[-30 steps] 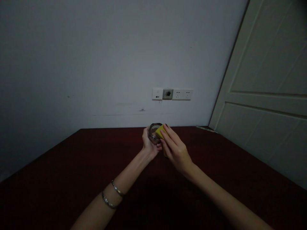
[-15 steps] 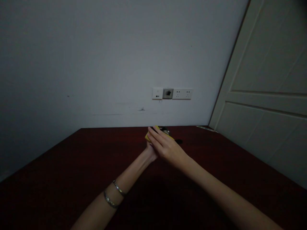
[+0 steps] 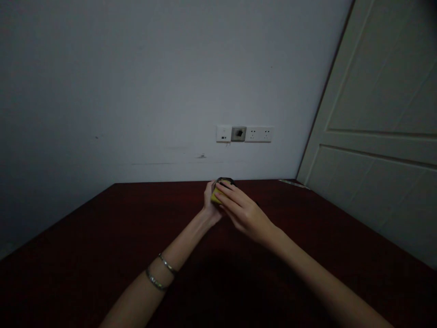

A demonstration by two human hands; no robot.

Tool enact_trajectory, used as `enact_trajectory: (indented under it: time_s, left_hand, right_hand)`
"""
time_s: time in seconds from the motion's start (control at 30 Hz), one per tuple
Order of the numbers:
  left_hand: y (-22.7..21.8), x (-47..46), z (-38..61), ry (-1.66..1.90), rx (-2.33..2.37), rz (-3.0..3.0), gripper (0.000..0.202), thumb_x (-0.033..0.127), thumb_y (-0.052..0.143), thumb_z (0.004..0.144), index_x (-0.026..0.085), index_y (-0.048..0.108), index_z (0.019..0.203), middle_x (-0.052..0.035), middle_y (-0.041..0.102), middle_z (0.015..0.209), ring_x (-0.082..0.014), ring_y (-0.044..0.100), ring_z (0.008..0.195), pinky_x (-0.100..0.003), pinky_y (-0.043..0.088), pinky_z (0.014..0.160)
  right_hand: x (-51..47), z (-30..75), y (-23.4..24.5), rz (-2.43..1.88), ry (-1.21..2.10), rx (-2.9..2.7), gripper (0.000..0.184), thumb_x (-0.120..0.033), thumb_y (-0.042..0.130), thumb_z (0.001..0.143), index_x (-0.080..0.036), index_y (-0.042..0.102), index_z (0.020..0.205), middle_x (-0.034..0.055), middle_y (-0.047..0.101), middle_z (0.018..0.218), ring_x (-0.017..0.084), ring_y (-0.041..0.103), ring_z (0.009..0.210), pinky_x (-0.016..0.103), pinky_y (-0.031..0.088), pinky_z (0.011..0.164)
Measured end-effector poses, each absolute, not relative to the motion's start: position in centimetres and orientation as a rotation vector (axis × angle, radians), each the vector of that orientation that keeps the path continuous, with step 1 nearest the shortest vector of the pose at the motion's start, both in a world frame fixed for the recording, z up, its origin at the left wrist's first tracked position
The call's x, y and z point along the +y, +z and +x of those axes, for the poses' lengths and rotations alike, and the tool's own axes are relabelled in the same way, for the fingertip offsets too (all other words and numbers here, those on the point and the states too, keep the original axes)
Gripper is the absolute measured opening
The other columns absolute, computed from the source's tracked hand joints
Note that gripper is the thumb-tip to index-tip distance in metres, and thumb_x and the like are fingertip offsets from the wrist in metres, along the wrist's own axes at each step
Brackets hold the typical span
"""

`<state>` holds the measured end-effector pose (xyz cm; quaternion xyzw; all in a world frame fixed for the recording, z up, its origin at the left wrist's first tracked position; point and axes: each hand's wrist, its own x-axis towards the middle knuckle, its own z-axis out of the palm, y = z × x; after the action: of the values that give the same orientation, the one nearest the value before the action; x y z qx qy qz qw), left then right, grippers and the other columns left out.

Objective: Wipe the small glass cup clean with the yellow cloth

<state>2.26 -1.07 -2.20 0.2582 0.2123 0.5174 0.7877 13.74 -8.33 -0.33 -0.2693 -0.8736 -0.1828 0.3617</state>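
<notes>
Both hands meet over the far part of the dark red table. My left hand is wrapped round a small dark object with a rounded, shiny rim; its kind I cannot make out. A yellow cloth lies against that object. Over the cloth, my right hand presses with closed fingers. The fingers hide most of the object and part of the cloth. Two silver bracelets sit on my left forearm.
Behind the table rises a pale wall with a row of sockets and switches. At the right stands a light panelled door. A thin flat strip lies at the table's far right edge.
The dark object has turned and its rounded rim now shows above the fingers. My left hand shows more at its left side; my right hand has shifted slightly right with the cloth.
</notes>
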Motion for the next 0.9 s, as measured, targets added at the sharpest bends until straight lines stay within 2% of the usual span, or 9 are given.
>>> enact_trajectory:
  time_s: [0.07,0.17,0.27,0.4,0.57,0.7,0.8,0.9]
  left_hand:
    - [-2.3,-0.9,1.8,1.029,0.496,0.649,0.042,0.052,0.041,0.078,0.015,0.056,0.067,-0.0030,0.055,0.053,-0.0108,0.046,0.037,-0.020,0.031,0.034]
    - [-2.3,-1.1,1.4,0.815,0.495,0.849,0.059,0.062,0.025,0.079,0.014,0.056,0.065,-0.0060,0.054,0.048,-0.0080,0.031,0.028,-0.018,0.015,0.029]
    - [-2.1,-1.4,1.5,0.727,0.463,0.959,0.068,0.066,0.016,0.078,0.013,0.057,0.068,-0.0110,0.058,0.051,-0.0079,0.030,0.028,-0.018,0.014,0.030]
    - [-1.9,-1.4,1.8,0.744,0.509,0.974,0.066,0.065,0.014,0.079,0.014,0.055,0.067,-0.0096,0.057,0.049,-0.0077,0.029,0.027,-0.017,0.014,0.029]
    - [-1.8,-1.3,2.1,0.795,0.605,0.908,0.058,0.064,0.020,0.080,0.018,0.045,0.055,0.0018,0.038,0.038,-0.0069,0.025,0.025,-0.017,0.013,0.028]
    - [-2.0,-1.3,2.3,0.791,0.708,0.941,0.059,0.067,0.022,0.079,0.018,0.042,0.052,0.0022,0.036,0.038,-0.0066,0.025,0.026,-0.017,0.010,0.029]
    - [-2.5,-1.1,2.2,0.801,0.778,0.926,0.063,0.070,0.019,0.079,0.018,0.043,0.053,0.0015,0.036,0.039,-0.0068,0.026,0.028,-0.018,0.010,0.031]
    - [-3.0,-0.8,2.1,0.849,0.756,0.896,0.063,0.071,0.024,0.079,0.016,0.051,0.063,0.0015,0.039,0.043,-0.0079,0.029,0.032,-0.019,0.012,0.033]
  right_hand:
    - [-8.4,14.6,-0.2,-0.699,-0.416,-2.180,0.051,-0.007,0.042,0.088,-0.017,0.038,0.137,0.0136,0.043,0.140,0.024,0.031,0.135,0.049,0.037,0.107]
    - [-7.7,15.8,0.2,-0.774,-0.363,-2.063,0.047,-0.010,0.040,0.089,-0.019,0.041,0.136,0.0135,0.044,0.139,0.024,0.036,0.133,0.048,0.040,0.105]
    - [-6.4,16.5,0.2,-0.889,-0.315,-2.001,0.039,-0.015,0.041,0.090,-0.014,0.050,0.128,0.0165,0.050,0.133,0.025,0.045,0.126,0.046,0.042,0.103]
    - [-5.3,16.5,-0.5,-0.976,-0.266,-1.994,0.038,-0.015,0.038,0.090,-0.012,0.051,0.126,0.0183,0.055,0.127,0.024,0.054,0.118,0.045,0.046,0.099]
    - [-5.6,16.0,-0.5,-0.929,-0.324,-2.113,0.051,-0.001,0.039,0.080,-0.006,0.043,0.131,0.0230,0.045,0.136,0.026,0.043,0.128,0.045,0.041,0.103]
    - [-6.2,15.8,0.3,-0.852,-0.394,-2.247,0.063,0.007,0.038,0.072,-0.008,0.039,0.133,0.0214,0.042,0.138,0.025,0.037,0.132,0.047,0.039,0.104]
    - [-6.8,15.2,0.8,-0.806,-0.497,-2.355,0.057,0.006,0.043,0.074,-0.004,0.043,0.129,0.0231,0.044,0.136,0.028,0.033,0.134,0.049,0.039,0.105]
    - [-7.6,14.5,1.0,-0.770,-0.636,-2.396,0.047,0.002,0.046,0.078,-0.001,0.048,0.125,0.0230,0.047,0.134,0.031,0.031,0.134,0.050,0.039,0.104]
